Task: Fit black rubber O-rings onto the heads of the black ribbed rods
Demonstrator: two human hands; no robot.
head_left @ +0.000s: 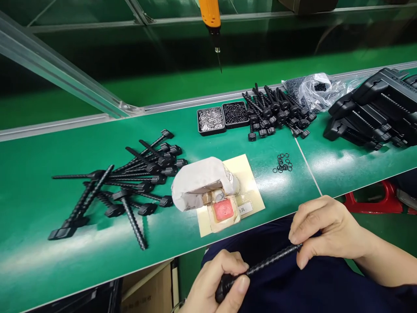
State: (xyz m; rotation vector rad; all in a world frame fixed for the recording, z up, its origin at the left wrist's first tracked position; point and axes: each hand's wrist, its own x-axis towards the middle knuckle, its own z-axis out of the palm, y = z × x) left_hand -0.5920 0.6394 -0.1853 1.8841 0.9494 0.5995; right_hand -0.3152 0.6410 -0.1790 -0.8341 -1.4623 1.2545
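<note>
A black threaded rod (pixel 273 259) with a thick knob-like head is held at a slant in front of my body, past the table's front edge. My left hand (pixel 221 282) is closed round its head end, thumb and fingers near the start of the thread. At the far tip, my right hand (pixel 321 228) pinches the rod between thumb and fingers; whether something small is in that pinch is hidden. On the table, the nearest small parts to my right hand are several thin black rings (pixel 282 164) in a loose group.
A white fixture (pixel 205 176) with a pink pad (pixel 224 210) stands at the front edge. Black rods lie left (pixel 140 182) and back right (pixel 276 113). Small-parts trays (pixel 211 131), a plastic bag (pixel 314 93) and black tool bodies (pixel 374 108) line the back. An orange screwdriver (pixel 210 15) hangs above.
</note>
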